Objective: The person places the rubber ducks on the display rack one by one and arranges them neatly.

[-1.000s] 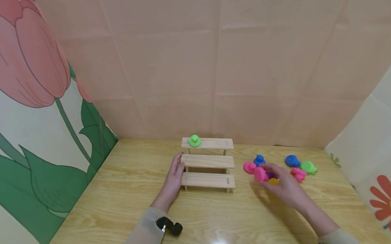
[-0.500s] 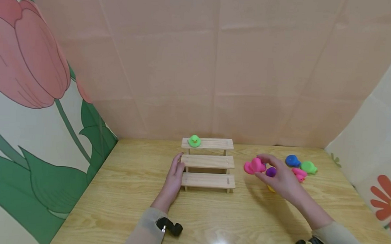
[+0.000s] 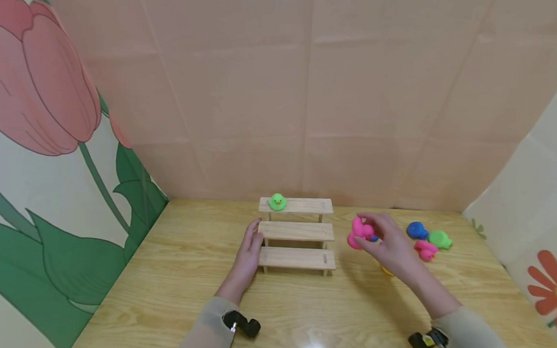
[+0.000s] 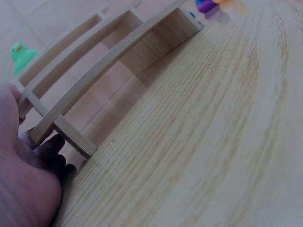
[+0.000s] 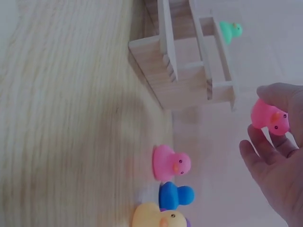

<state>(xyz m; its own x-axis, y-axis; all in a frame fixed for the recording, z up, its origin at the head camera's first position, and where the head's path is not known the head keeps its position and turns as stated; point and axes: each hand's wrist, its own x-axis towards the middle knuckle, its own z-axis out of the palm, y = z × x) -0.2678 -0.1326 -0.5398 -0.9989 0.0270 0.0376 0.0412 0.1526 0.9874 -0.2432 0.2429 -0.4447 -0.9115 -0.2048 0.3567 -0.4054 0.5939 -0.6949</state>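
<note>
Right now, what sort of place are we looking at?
It looks like an indoor play corner, though I can't be sure. There's a big tulip picture at one side, a little wooden stand on the table, and a green toy duck sitting on its top shelf.

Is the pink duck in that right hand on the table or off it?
Off it: the right wrist view shows the right hand holding the pink duck above the table.
</note>
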